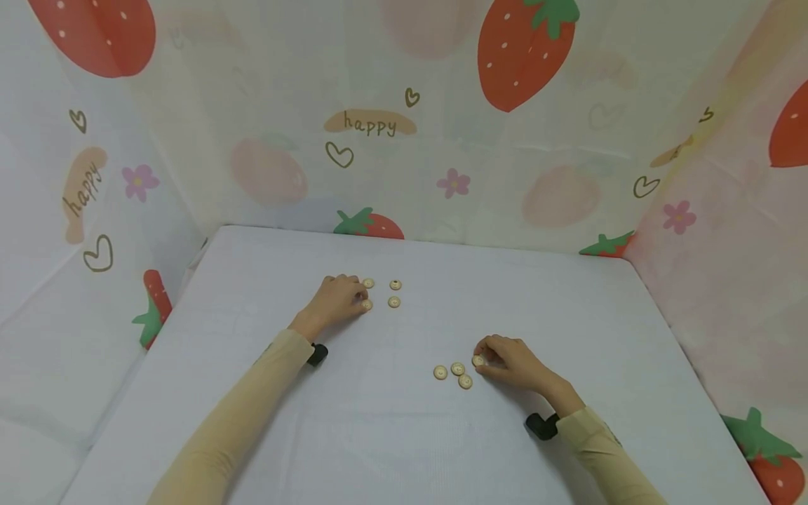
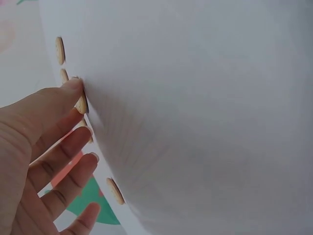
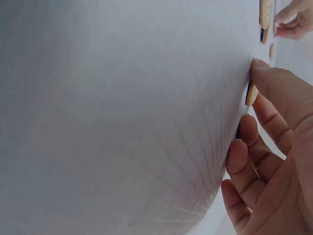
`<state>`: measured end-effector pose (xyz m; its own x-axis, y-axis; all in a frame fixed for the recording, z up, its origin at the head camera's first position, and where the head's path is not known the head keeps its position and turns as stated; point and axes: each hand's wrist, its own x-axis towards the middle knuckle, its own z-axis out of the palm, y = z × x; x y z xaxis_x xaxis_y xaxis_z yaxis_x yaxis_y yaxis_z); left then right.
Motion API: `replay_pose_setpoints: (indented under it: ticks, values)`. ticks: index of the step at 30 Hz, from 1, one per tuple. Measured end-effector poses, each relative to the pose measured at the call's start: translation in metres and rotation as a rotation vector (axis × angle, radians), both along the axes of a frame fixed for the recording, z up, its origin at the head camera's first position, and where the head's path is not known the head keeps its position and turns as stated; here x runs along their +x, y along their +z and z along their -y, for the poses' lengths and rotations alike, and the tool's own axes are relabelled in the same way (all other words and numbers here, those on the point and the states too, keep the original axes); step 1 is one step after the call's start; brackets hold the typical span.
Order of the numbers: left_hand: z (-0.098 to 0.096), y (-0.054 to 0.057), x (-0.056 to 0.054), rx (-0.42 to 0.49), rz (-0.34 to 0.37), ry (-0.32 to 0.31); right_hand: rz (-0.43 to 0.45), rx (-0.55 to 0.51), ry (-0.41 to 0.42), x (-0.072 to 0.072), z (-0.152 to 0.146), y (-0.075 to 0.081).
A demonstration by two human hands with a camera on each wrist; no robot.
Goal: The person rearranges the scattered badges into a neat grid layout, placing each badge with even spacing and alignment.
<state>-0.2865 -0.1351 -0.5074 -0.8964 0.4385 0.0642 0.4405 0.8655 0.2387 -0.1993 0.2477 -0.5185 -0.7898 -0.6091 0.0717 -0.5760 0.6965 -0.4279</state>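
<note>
Small round tan buttons with a raised rim lie on the white table in two groups. At the far group, my left hand (image 1: 337,298) pinches one button (image 2: 82,104) by its edge between thumb and index finger, the other fingers spread apart. Just beyond that hand lies another button (image 1: 369,283), with two more, a back button (image 1: 395,285) and a front button (image 1: 394,302), to its right. Nearer me, my right hand (image 1: 513,361) holds a button (image 1: 478,360) between thumb and index finger at the tabletop. To its left sit three loose buttons (image 1: 457,368) close together.
A white cloth covers the table (image 1: 379,449). Fabric walls (image 1: 278,91) printed with strawberries, hearts and flowers stand behind it and at both sides. Each wrist carries a small black camera, the right camera (image 1: 541,426) close over the tabletop.
</note>
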Motion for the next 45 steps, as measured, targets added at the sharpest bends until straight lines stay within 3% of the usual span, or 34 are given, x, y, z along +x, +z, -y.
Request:
replay_pose_setpoints:
  ticks: [18, 45]
  values:
    - [-0.005, -0.0004, -0.0059, -0.004, -0.01, 0.07, -0.003, 0.009, 0.0, -0.0003, -0.0002, 0.0004]
    - [-0.0076, 0.0038, -0.0066, 0.008, 0.019, 0.071, 0.003, 0.002, -0.005, -0.0001, -0.0005, 0.0011]
